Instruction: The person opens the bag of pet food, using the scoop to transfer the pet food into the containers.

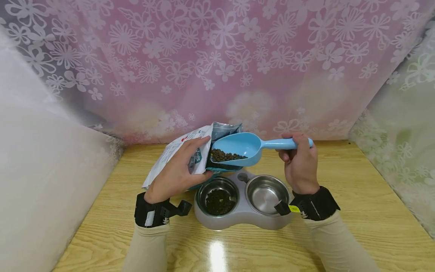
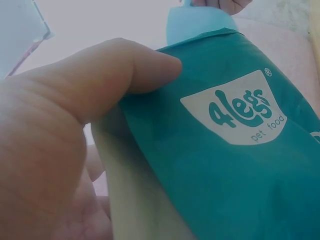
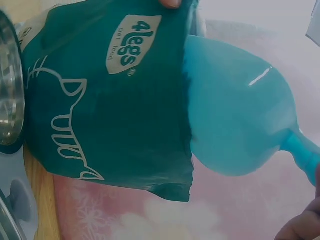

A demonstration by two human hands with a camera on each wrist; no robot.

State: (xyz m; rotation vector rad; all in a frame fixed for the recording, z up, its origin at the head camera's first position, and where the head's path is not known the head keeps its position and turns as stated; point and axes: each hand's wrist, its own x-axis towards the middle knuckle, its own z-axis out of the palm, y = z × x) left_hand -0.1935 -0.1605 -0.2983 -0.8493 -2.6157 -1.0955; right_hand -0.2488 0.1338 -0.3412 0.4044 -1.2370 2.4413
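My left hand point(image 1: 178, 168) grips the side of a teal and white pet food bag point(image 2: 225, 175) near its mouth, thumb on the teal face. The bag leans to the left. In my right hand point(image 1: 300, 166) is the handle of a light blue scoop point(image 1: 249, 145), pinched between thumb and fingers. The scoop's front end sits inside the bag's mouth, its tip hidden there. Brown kibble point(image 1: 225, 155) lies in the scoop. Seen from the right wrist, the scoop's rounded underside sticks out of the bag.
Just in front of the bag stands a grey double bowl stand point(image 1: 242, 215). Its left steel bowl point(image 1: 204, 189) contains kibble; the right steel bowl point(image 1: 266, 192) shows a bare bottom. Beneath is a wood-grain table point(image 1: 367, 226). A pink flowered curtain point(image 1: 210, 75) hangs behind.
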